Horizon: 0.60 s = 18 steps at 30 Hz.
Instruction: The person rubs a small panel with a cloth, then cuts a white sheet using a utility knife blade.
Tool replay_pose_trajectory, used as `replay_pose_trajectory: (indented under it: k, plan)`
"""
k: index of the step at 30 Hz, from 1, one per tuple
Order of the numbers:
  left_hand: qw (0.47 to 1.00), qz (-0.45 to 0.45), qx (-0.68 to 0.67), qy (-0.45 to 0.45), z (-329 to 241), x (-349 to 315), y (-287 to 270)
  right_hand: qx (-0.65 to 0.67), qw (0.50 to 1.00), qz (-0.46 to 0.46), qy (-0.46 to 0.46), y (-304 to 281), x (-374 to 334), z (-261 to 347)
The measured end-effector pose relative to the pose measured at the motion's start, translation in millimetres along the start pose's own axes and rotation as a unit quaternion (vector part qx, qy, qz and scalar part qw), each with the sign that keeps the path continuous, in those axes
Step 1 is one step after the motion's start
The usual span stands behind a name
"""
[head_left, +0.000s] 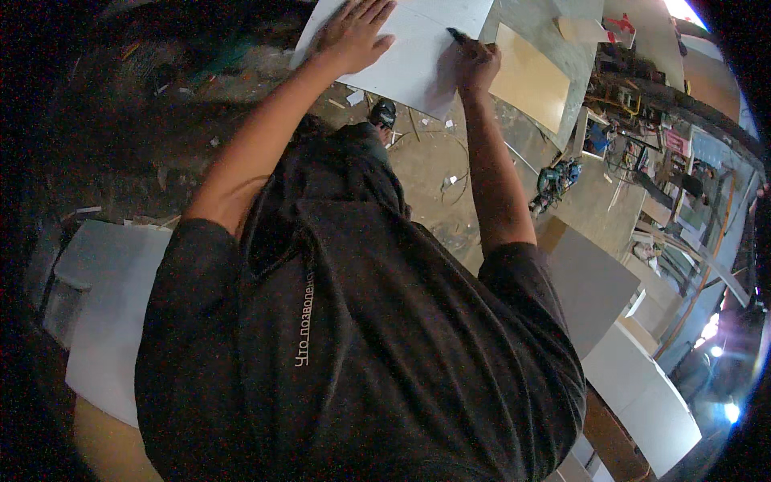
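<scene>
In the head view, your left hand (357,38) lies on the white sheet (409,68) toward its left edge, fingers released and spread. Your right hand (479,66), at the sheet's right edge, clenches a dark tool (457,34). The sheet is at the table's (530,18) near edge, just left of a tan board (534,79).

1 fisheye camera, worn on the person's head, looks steeply down. The dark shirt (418,345) is very near to it; the left hand (356,38) and right hand (479,67) appear farther, toward the upper edge.
</scene>
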<state>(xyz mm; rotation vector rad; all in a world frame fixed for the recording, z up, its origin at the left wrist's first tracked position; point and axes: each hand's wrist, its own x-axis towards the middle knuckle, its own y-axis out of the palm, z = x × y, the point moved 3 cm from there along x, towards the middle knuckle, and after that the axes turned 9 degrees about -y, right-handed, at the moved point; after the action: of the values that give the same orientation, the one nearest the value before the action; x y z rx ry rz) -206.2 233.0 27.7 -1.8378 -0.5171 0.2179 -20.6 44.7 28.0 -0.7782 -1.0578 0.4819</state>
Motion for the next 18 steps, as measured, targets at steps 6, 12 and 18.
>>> replay_pose_trajectory:
  k: [6, 12, 18]
  plan:
    - [0.996, -0.071, -0.036, -0.026, 11, -36, -7, 0.048, 0.997, 0.062, 0.004, -4, -31, 42]
    - [0.996, -0.065, -0.040, -0.036, -1, -26, -11, -0.002, 1.000, -0.012, -0.006, 9, 24, -14]
    - [0.996, -0.045, -0.026, -0.078, 1, -30, -16, -0.087, 0.990, 0.051, -0.095, 17, 4, 4]
